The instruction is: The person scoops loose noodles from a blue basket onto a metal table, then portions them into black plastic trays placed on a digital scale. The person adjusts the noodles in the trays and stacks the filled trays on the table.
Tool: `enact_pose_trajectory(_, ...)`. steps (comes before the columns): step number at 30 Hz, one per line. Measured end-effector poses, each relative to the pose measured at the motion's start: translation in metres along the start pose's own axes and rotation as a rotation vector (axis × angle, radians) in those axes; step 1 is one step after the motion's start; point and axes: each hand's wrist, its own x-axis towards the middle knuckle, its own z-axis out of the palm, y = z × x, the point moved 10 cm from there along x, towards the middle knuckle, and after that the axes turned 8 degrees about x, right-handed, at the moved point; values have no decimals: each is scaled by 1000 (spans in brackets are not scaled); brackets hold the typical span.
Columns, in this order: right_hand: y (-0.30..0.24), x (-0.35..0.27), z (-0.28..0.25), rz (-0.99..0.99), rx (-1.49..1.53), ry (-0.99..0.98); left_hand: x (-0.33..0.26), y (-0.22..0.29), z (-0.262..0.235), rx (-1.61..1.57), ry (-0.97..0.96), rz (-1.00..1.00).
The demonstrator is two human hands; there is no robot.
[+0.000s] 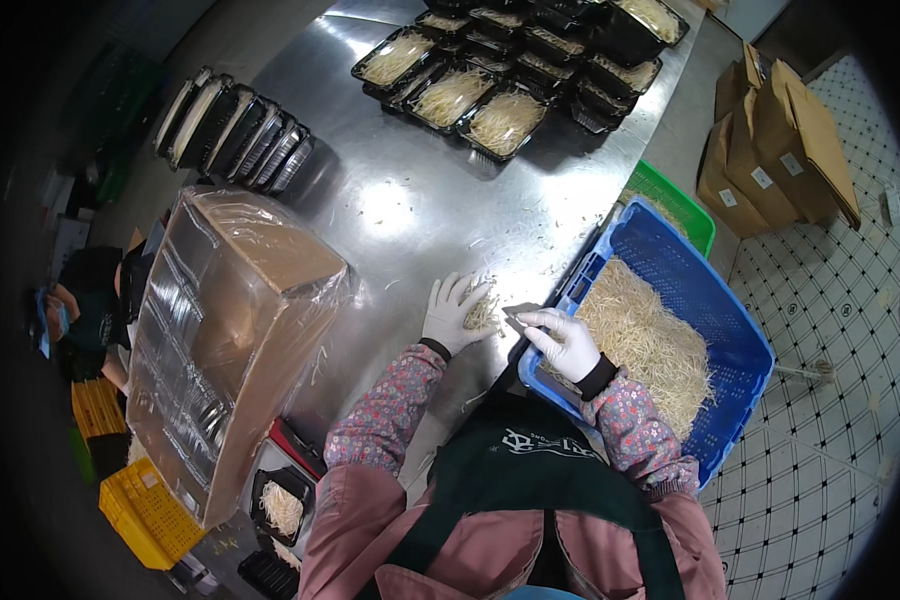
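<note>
My left hand, in a white glove, lies on the steel table with its fingers spread. It rests against the left side of a small heap of loose bean sprout bits. Just right of that heap, my right hand, gloved too, pinches a small grey flat piece with a straight edge; its exact kind cannot be made out. Under and beside my right forearm stands a blue perforated crate, holding a large mound of bean sprouts.
Packed black trays of sprouts stand stacked at the far end of the steel table. A plastic-lined carton and nested trays occupy the left. A sprout-filled tray sits lower left. Another person is beyond the carton.
</note>
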Motion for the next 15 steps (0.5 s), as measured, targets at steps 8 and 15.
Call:
enact_pose_trajectory(8, 17, -101, -107, 129, -43, 271, 18, 2, 32, 4, 145, 14)
enact_pose_trajectory(15, 36, -213, -188, 184, -11, 643, 177, 162, -134, -794, 683, 118)
